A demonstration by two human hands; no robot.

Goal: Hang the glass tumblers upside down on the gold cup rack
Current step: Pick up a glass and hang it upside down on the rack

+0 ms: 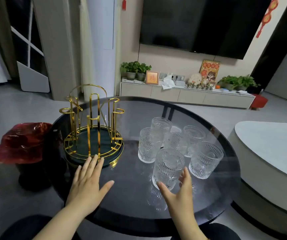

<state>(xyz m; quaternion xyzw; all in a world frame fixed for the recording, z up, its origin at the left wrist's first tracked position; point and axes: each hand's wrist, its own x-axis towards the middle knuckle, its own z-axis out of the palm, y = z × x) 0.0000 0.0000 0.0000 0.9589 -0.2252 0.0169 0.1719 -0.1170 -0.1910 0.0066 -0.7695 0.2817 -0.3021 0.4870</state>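
The gold cup rack (92, 129), with a dark green round base and empty upright loops, stands on the left of the round dark glass table (132, 201). Several clear patterned glass tumblers (177, 141) stand upright in a cluster on the right. My left hand (87, 184) lies flat and open on the table, its fingertips at the rack's front rim. My right hand (179, 191) is open around the nearest tumbler (167, 165), thumb on its lower left and fingers on its right. That tumbler stands on the table.
A bin lined with a red bag (21, 142) stands beside the table's left edge. A low white rounded table (270, 146) is close on the right. A TV cabinet with plants (182, 96) runs along the far wall.
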